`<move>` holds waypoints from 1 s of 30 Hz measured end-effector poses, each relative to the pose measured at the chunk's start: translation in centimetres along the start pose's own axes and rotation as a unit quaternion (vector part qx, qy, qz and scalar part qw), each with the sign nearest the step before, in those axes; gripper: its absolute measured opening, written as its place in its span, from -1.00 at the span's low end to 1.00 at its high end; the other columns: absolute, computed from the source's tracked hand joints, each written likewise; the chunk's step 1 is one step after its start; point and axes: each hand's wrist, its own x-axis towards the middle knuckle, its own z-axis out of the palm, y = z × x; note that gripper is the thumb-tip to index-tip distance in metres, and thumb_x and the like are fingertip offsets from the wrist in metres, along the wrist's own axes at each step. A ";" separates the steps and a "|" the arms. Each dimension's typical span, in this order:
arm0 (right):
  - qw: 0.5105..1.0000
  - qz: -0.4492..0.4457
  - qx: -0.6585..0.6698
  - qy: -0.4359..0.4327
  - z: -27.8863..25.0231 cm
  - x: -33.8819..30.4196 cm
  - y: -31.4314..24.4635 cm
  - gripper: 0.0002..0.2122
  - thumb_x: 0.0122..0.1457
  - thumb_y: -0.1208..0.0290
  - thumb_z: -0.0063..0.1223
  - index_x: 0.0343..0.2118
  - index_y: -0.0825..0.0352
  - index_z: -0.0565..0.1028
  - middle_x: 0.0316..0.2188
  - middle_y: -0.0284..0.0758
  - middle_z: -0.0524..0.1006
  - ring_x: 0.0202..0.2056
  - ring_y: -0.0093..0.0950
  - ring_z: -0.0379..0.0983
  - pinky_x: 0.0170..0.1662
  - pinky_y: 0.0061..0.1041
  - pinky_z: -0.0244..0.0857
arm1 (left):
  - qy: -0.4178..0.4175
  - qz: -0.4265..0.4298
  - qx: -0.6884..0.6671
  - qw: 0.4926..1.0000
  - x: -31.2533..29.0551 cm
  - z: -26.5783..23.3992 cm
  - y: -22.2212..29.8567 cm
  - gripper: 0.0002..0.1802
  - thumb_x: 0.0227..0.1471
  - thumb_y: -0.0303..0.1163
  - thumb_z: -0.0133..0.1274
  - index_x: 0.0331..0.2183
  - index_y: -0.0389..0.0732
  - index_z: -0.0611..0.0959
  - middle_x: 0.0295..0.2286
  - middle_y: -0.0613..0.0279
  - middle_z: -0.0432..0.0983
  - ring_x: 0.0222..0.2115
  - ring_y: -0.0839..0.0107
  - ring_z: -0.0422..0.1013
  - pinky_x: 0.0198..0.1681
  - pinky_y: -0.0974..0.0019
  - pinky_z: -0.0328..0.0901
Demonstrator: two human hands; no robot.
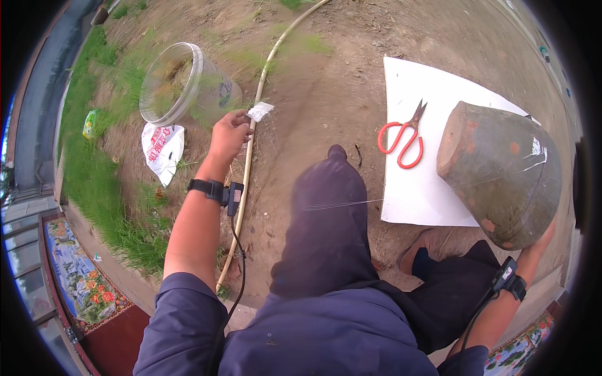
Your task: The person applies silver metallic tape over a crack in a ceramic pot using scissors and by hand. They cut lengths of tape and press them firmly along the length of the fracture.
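Observation:
My left hand (231,133) is closed, its fingertips pinching a small crumpled white scrap (260,111) over the pale hose. On the right is a large tapered pot (501,172), grey-green with orange-brown patches and a shiny clear film over part of it. It tilts with its narrower end toward the left. My right forearm (533,254) reaches behind the pot's wide end, and the hand there is hidden by it. Thin clear strands (345,204) stretch from near my left knee toward the pot. Red-handled scissors (404,139) lie with blades apart on a white board (407,194) beside the pot.
A pale hose (276,47) curves along the dirt on the left. Beyond it, a translucent white bucket (216,88) lies tipped on its side, near a white plastic bag (162,150) and a green packet (91,123). Grass (113,213) borders a wall with a painted panel (88,276).

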 end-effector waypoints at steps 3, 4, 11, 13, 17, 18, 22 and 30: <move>0.999 -0.015 -0.043 0.001 0.1 -0.5 0.2 -0.61 0.35 0.31 -0.22 0.09 0.48 0.42 -0.03 -0.25 0.52 -0.09 -0.42 0.50 -0.01 -0.42 0.38 | -0.007 0.024 0.021 0.999 1.5 0.6 0.5 -0.55 0.09 -0.52 0.04 0.05 -0.35 0.52 -0.19 0.06 0.60 -0.34 0.40 0.56 -0.36 0.40 0.46; 0.999 -0.015 -0.046 0.007 -0.5 -0.4 0.3 -0.61 0.35 0.31 -0.22 0.09 0.48 0.42 -0.03 -0.25 0.52 -0.09 -0.42 0.50 -0.01 -0.42 0.38 | -0.008 0.035 0.021 0.999 1.7 1.1 0.9 -0.59 0.12 -0.46 0.06 0.02 -0.35 0.56 -0.25 0.11 0.61 -0.36 0.44 0.55 -0.37 0.41 0.44; 0.996 -0.036 -0.077 -0.017 1.3 -2.3 -0.7 -0.62 0.35 0.28 -0.18 0.07 0.47 0.43 -0.07 -0.26 0.52 -0.14 -0.45 0.49 -0.08 -0.46 0.39 | -0.039 0.065 0.053 0.996 3.5 4.1 3.3 -0.67 0.17 -0.36 0.07 -0.07 -0.33 0.63 -0.36 0.23 0.60 -0.41 0.53 0.50 -0.37 0.43 0.41; 0.995 -0.040 -0.085 -0.018 1.1 -2.3 -0.7 -0.62 0.35 0.28 -0.17 0.07 0.47 0.43 -0.08 -0.26 0.53 -0.14 -0.46 0.49 -0.09 -0.47 0.39 | -0.037 0.072 0.041 0.996 3.8 5.0 3.9 -0.70 0.18 -0.33 0.09 -0.12 -0.32 0.65 -0.39 0.26 0.59 -0.43 0.54 0.48 -0.38 0.44 0.40; 0.998 -0.022 -0.054 -0.007 1.0 -2.2 -0.7 -0.64 0.35 0.36 -0.22 0.07 0.49 0.42 -0.06 -0.23 0.53 -0.13 -0.42 0.52 -0.06 -0.43 0.41 | -0.034 0.083 0.037 0.995 4.4 5.9 4.8 -0.75 0.17 -0.33 0.12 -0.24 -0.33 0.66 -0.46 0.29 0.56 -0.52 0.58 0.44 -0.44 0.44 0.37; 0.999 -0.018 -0.044 -0.005 1.1 -2.3 -0.7 -0.63 0.35 0.35 -0.22 0.08 0.49 0.41 -0.04 -0.22 0.53 -0.11 -0.41 0.51 -0.04 -0.42 0.41 | -0.039 0.083 0.048 0.995 4.5 5.9 5.0 -0.77 0.17 -0.33 0.12 -0.25 -0.32 0.66 -0.44 0.30 0.57 -0.48 0.57 0.45 -0.42 0.45 0.40; 0.999 -0.024 -0.033 0.005 1.0 -2.2 -0.6 -0.62 0.36 0.34 -0.23 0.10 0.48 0.40 -0.01 -0.22 0.52 -0.08 -0.39 0.50 0.00 -0.41 0.40 | -0.044 0.083 0.042 0.995 4.8 5.9 5.3 -0.83 0.16 -0.38 0.14 -0.29 -0.29 0.63 -0.43 0.32 0.57 -0.46 0.58 0.47 -0.42 0.47 0.42; 1.000 -0.010 -0.015 0.002 -1.3 -1.7 0.5 -0.59 0.37 0.31 -0.27 0.12 0.49 0.38 0.01 -0.19 0.51 -0.05 -0.35 0.50 0.03 -0.37 0.39 | -0.100 0.062 -0.061 0.991 5.3 5.0 5.3 -0.60 0.11 -0.53 0.09 0.01 -0.25 0.44 -0.38 0.28 0.59 -0.45 0.54 0.50 -0.44 0.48 0.39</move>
